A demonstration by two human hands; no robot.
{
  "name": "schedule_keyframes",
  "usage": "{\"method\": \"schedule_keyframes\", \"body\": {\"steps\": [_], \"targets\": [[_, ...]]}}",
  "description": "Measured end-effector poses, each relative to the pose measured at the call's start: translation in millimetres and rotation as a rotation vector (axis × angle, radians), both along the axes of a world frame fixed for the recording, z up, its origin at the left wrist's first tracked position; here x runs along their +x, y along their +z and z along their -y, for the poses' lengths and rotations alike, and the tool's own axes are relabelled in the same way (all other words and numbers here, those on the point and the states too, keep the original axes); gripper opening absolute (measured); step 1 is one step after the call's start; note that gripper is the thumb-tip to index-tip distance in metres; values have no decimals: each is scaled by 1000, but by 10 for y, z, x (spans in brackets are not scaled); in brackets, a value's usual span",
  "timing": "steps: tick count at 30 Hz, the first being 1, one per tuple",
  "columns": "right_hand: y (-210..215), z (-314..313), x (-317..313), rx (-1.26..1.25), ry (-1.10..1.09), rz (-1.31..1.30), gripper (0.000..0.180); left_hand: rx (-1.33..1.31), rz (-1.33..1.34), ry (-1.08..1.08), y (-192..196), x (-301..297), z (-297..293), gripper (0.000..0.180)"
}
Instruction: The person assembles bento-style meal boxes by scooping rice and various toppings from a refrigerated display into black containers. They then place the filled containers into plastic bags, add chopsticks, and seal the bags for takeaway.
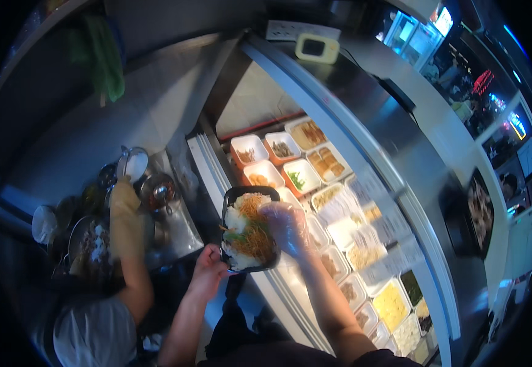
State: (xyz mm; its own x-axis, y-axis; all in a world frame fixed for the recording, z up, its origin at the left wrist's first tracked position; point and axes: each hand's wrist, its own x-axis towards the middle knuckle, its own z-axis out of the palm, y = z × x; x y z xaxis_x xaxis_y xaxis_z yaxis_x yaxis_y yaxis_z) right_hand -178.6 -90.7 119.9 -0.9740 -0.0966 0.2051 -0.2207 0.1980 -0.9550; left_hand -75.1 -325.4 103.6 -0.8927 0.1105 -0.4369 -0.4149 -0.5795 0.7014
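My bare left hand (209,264) grips the lower left corner of a black takeout container (225,215), thumb over its rim. White rice (238,224) fills the container, topped with orange-brown shreds (251,240) and a little green. My right hand (287,227), in a clear plastic glove, is at the container's right side with its fingertips over the food. Those fingers look bunched together; what they hold, if anything, is hidden. Both hands are in front of a lit counter of white food tubs, with the gloved one nearest the small tubs.
White tubs hold green pieces (296,179), rolls (325,163) and yellow shreds (391,304). A curved metal-framed guard (364,147) borders them. At left, a co-worker's gloved arm (125,214) reaches over pots and a bowl (157,189). A small timer-like device (317,48) stands on the ledge.
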Motion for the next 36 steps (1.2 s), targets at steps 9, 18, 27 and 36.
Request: {"method": "schedule_keyframes", "body": {"steps": [9, 18, 27, 36], "targets": [[671, -492, 1893, 254, -76, -191, 24, 8, 2, -129, 197, 1651, -231, 37], [471, -570, 3417, 428, -68, -250, 7, -64, -76, -448, 164, 2504, -750, 31], [332, -746, 4551, 1238, -217, -88, 3, -39, 6, -710, -55, 3229, -1341, 32], [780, -1776, 5505, 1198, -415, -113, 17, -32, 55, -760, -60, 3598, -2199, 38]]}}
